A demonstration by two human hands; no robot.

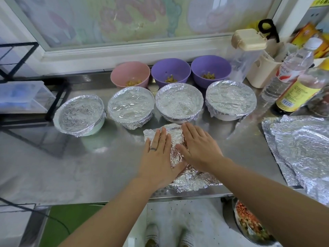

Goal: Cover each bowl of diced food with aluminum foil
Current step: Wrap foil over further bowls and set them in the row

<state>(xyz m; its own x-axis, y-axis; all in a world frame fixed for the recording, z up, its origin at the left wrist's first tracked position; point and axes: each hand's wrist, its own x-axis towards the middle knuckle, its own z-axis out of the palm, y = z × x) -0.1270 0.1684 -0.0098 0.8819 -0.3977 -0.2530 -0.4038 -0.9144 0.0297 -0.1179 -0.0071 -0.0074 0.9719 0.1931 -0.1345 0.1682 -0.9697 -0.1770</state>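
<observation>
— As the steel counter (pixel 80 166) is read from its left end, what stands there?

— Black wire rack (pixel 17 56) at the far left, with a clear plastic box (pixel 23 97) in it. Next is a row of four bowls: first covered bowl (pixel 81 114), second covered bowl (pixel 130 106), third covered bowl (pixel 179 102), fourth covered bowl (pixel 230 98). Foil is crimped over each rim.

— Behind that row?

— Three uncovered bowls against the far sill: pink bowl (pixel 130 73), middle purple bowl (pixel 170 71), right purple bowl (pixel 211 69). Each shows diced food at the bottom.

— Anything crowding the work?

— The covered row stands just beyond the fingertips, with the third bowl nearest. Far right: cream-lidded container (pixel 249 40), clear bottle (pixel 292 68), yellow-labelled bottle (pixel 299 90). Loose foil sheets (pixel 299 150) lie on the right of the counter. Below the near edge is a bowl of mixed diced food (pixel 252 223), partly hidden by the right forearm.

— The hands?

— A crumpled foil sheet (pixel 176 134) lies at centre, reaching the near edge. The left hand (pixel 158 154) lies flat on its left part, fingers straight and together, a ring on one. The right hand (pixel 199 147) lies flat on its right part, fingers straight and angled far-left. Neither grips; both palms press down. Whether anything sits under the sheet cannot be told.
</observation>
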